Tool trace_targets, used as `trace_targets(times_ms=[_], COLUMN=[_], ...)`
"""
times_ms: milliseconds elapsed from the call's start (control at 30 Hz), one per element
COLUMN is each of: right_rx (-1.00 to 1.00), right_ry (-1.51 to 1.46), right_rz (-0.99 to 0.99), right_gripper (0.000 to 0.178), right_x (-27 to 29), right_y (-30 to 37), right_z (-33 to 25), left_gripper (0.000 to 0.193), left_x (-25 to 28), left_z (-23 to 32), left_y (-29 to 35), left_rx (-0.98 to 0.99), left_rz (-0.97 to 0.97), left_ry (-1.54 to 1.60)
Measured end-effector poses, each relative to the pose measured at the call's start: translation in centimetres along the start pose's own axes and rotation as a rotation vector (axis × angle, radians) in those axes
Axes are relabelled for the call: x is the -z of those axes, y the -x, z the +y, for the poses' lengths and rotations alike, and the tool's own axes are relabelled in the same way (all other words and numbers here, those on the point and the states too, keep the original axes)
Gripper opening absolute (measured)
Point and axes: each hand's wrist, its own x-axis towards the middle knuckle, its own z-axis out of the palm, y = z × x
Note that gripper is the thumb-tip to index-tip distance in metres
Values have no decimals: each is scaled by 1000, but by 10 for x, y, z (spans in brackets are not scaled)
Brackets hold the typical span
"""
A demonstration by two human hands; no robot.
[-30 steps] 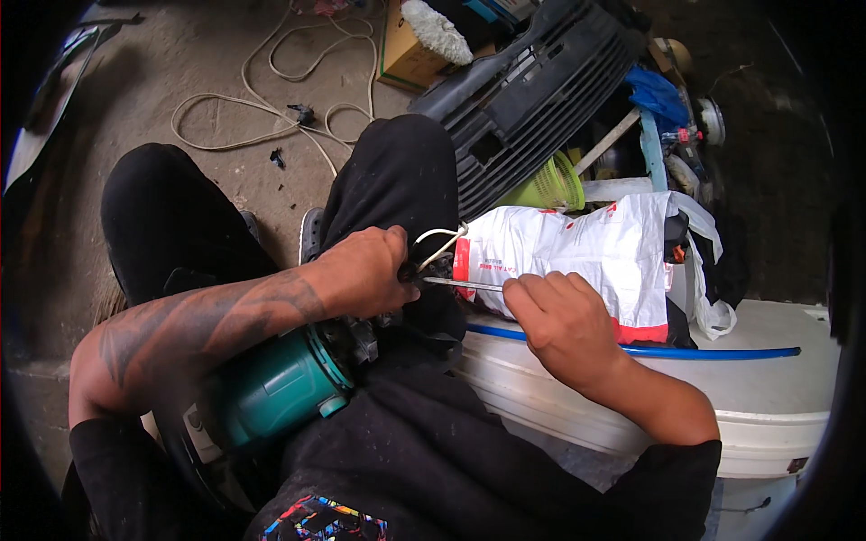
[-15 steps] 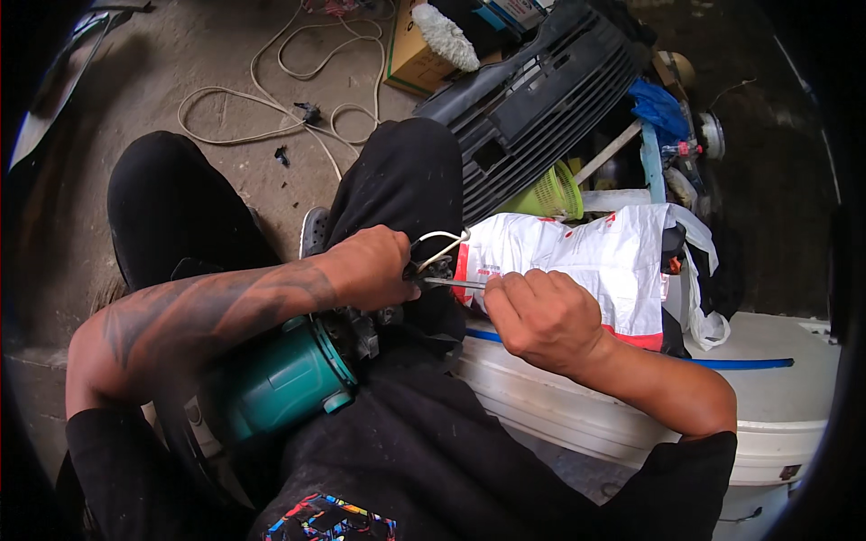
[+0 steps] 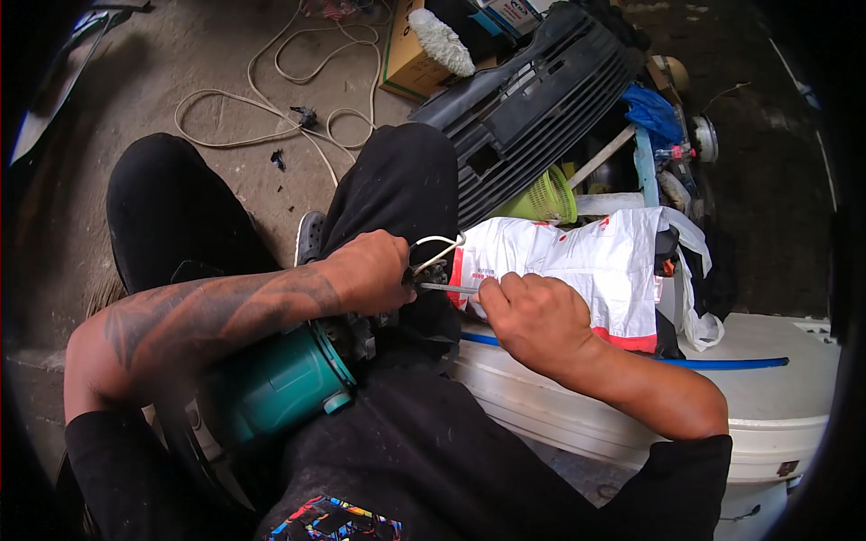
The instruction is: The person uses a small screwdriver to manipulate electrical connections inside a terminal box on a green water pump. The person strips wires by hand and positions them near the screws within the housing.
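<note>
A green power tool [image 3: 287,386] lies across my lap, with exposed dark parts at its upper end. My left hand [image 3: 368,270] is closed around that end; its fingertips and much of what they grip are hidden. A loop of white wire [image 3: 441,240] sticks out beyond the knuckles. My right hand [image 3: 538,326] is closed in a fist on what looks like a screwdriver [image 3: 449,288]. Only its thin metal shaft shows, pointing left to the dark parts beside my left hand; the handle is hidden in the fist. Whether the tip touches cannot be made out.
Right of my knee, a white-and-red plastic bag [image 3: 564,270] and a blue rod [image 3: 731,364] lie on a large white lid [image 3: 767,397]. Beyond are a black slatted grille [image 3: 532,108], a green basket [image 3: 547,198] and a cardboard box [image 3: 410,63]. A pale cable [image 3: 212,140] coils across the floor.
My right fist has turned slightly around the shaft. The whole view has shifted a little; my left hand keeps its hold, and the green tool stays on my lap.
</note>
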Motion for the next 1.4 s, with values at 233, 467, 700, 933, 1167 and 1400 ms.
trace_targets(times_ms=[233, 467, 700, 933, 1167, 1400], right_rx=[-128, -147, -146, -84, -88, -102], right_ry=[-221, -258, -227, -201, -193, -228], right_rz=[4, 71, 105, 172, 165, 172], right_gripper=[19, 19, 15, 10, 7, 11], right_x=[-10, 1, -4, -4, -5, -5], right_y=[14, 21, 21, 18, 17, 19], right_z=[12, 10, 6, 7, 6, 5], left_gripper=[38, 39, 41, 41, 47, 48], left_x=[1, 3, 7, 9, 12, 11], left_z=[-2, -4, -2, -1, 2, 3], left_y=[0, 0, 1, 2, 1, 1], left_rx=[-67, -28, -46, -49, 15, 22], left_rz=[-6, -55, -50, -60, -116, -123], left_ry=[34, 42, 47, 33, 78, 69])
